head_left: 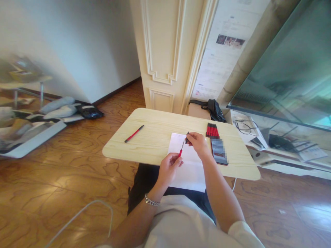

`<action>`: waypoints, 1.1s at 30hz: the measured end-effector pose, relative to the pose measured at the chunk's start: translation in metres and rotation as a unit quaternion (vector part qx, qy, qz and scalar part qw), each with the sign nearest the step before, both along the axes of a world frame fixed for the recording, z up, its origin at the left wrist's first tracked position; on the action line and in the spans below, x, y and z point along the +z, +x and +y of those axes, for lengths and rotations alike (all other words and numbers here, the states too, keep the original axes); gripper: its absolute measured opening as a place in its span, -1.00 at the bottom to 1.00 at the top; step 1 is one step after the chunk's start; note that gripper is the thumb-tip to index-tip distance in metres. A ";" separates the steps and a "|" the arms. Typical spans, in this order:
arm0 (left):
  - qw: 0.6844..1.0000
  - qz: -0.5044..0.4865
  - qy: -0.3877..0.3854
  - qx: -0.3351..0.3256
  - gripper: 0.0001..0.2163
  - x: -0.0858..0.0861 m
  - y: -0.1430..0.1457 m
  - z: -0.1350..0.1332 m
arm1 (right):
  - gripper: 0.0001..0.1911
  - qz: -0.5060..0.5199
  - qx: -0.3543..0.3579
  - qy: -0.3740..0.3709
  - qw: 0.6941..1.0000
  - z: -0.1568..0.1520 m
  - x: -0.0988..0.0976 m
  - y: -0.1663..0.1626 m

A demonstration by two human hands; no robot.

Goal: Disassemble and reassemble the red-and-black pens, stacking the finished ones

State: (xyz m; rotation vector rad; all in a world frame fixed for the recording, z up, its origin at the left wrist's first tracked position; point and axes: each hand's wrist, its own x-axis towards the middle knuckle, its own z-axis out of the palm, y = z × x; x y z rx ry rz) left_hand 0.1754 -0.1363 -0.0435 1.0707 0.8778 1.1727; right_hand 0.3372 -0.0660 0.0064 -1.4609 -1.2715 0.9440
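My left hand (169,168) is closed around the lower end of a red pen (181,149), held over a white sheet of paper (190,168). My right hand (198,142) pinches the pen's dark upper tip. Both hands hover just above the paper, which lies on a small pale wooden table (152,137) and hangs over its near edge. Another red pen (134,133) lies loose on the table to the left. A row of several red and black pens (212,130) sits to the right, at the far end of a flat pack (219,151).
A black bag (214,109) rests on a box behind the table by a cream panelled column (165,51). A white cable (80,215) trails across the wooden floor near left. Clutter and cushions (58,108) lie far left. A low stand with routers and cables (279,141) stands right.
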 end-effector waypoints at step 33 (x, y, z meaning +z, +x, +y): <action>1.000 0.021 0.013 -0.017 -0.73 0.000 0.006 -0.002 | -0.72 0.119 0.057 0.058 0.990 -0.034 0.020 -0.005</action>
